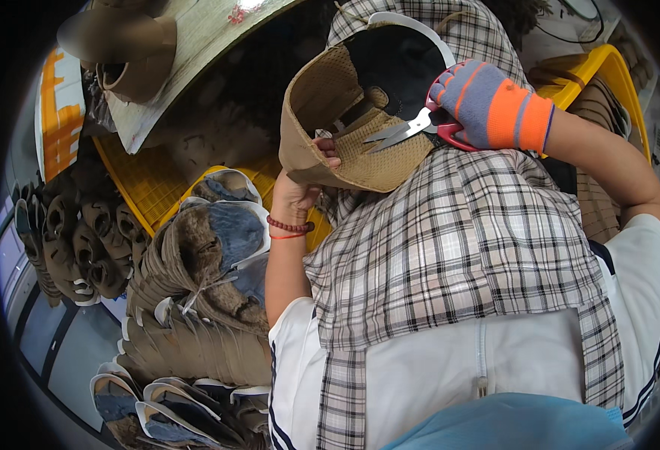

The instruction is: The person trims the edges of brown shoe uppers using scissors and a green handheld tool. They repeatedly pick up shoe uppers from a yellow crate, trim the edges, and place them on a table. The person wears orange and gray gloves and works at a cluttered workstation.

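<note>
A tan shoe upper [305,139], with a perforated inner side and a white-edged dark part at its far end, is held up over my lap. My left hand [329,152] grips its near left edge, with fingertips curled over to the inside; the rest of that hand is partly hidden behind the material. In a grey and orange glove, my right hand [486,105] holds scissors [418,122] with red handles. Their blades are parted and point left into the hollow of the upper, close to my left fingertips. A plaid apron [435,240] covers my lap below.
Bundled stacks of brown shoe uppers [187,337], some fur-lined, lie at left. More brown pieces [94,236] are piled beyond them. A yellow crate [139,187] stands behind; another yellow crate [641,124] is at my right. A pale tabletop [202,45] juts in at upper left.
</note>
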Tool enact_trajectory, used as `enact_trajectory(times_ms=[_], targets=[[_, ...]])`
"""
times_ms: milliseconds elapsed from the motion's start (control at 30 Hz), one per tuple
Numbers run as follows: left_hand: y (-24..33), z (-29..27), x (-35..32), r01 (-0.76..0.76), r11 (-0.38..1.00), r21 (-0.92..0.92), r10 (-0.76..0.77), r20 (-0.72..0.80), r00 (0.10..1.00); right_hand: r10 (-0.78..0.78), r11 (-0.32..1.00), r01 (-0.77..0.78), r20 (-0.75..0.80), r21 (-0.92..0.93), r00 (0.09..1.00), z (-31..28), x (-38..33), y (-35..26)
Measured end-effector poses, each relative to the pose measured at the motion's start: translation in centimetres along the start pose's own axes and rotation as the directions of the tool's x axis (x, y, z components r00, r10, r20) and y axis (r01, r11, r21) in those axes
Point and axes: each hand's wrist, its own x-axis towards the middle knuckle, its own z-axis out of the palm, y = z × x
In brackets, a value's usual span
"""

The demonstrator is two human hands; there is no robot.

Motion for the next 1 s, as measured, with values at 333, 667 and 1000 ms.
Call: enact_trajectory(times_ms=[333,667,1000], targets=[[-0.5,-0.1,-0.3,-0.032,0.999,0.015,0.032,0.000,0.999,0.111,0.993,-0.111,-0.006,-0.027,0.994,-1.3,-1.0,1.0],[-0.5,1.0,-0.2,0.023,0.997,-0.077,-0.026,-0.042,0.999,0.121,0.993,-0.119,-0.180,0.022,0.976,-0.4,-0.4,0.8],[-1.1,-0.4,1.1,0.061,0.991,-0.116,-0.061,0.007,0.998,0.029,0.943,-0.058,-0.091,-0.327,0.995,-0.2,4.9,-2.2]])
